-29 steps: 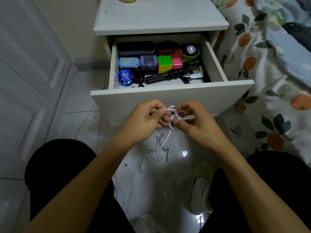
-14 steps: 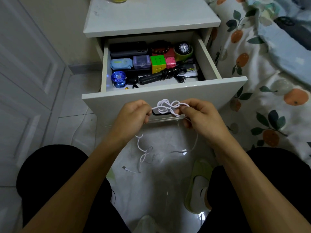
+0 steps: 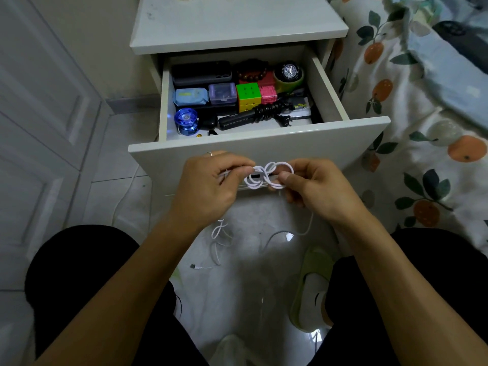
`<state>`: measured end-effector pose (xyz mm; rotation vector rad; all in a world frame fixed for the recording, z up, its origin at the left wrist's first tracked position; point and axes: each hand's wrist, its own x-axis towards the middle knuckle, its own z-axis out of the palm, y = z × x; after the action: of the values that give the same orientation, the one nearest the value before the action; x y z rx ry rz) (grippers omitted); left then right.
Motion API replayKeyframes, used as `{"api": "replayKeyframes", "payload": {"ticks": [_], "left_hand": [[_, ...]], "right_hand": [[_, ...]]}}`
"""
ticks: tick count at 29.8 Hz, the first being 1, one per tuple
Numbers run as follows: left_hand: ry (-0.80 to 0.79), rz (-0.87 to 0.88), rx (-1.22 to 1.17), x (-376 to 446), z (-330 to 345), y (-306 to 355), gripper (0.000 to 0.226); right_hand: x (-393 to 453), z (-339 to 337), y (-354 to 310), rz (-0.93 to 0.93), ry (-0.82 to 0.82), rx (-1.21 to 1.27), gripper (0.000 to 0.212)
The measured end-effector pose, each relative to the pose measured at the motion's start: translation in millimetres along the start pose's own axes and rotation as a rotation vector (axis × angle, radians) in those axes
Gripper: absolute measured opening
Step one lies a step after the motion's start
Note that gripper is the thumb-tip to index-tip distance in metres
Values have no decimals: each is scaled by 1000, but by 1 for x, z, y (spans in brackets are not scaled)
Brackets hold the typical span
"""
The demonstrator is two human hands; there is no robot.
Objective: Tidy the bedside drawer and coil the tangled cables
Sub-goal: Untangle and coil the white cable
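White cable [image 3: 265, 175] knot pinched btwn left hand [image 3: 211, 188] & right hand [image 3: 317, 191], stretched taut, prob. for untangling; drawer [image 3: 258, 146] just beyond.

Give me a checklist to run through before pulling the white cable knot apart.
1. left hand pinches the white cable: ok.
2. right hand pinches the other side of the knot: ok.
3. Knot loosened: not ok, loops are crossed between both hands.
4. Loose end with the plug free on the floor: ok.
5. Trailing cable clear of the green slipper: cannot tell.
6. drawer open for stowing: ok.
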<state>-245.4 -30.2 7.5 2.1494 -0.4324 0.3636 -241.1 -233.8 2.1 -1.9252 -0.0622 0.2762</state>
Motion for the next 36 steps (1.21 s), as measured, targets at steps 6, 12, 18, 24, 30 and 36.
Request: {"api": "replayKeyframes", "payload": {"ticks": [6, 12, 18, 24, 30, 36], "left_hand": [[-210, 71, 99, -6, 7, 7, 16], [-241, 10, 152, -6, 10, 0, 35], [-201, -8, 112, -2, 8, -8, 12], [-186, 56, 100, -5, 9, -3, 14], [-238, 6, 170, -4, 13, -3, 10], [-271, -217, 36, -3, 14, -11, 10]], "right_hand": [[-5, 8, -3, -40, -108, 62, 19], [-5, 2, -6, -16, -68, 71, 19], [-6, 2, -12, 21, -85, 3, 25], [-4, 1, -9, 14, -76, 52, 26], [-1, 7, 5, -101, 100, -220, 31], [-3, 10, 8, -525, 65, -700, 20]]}}
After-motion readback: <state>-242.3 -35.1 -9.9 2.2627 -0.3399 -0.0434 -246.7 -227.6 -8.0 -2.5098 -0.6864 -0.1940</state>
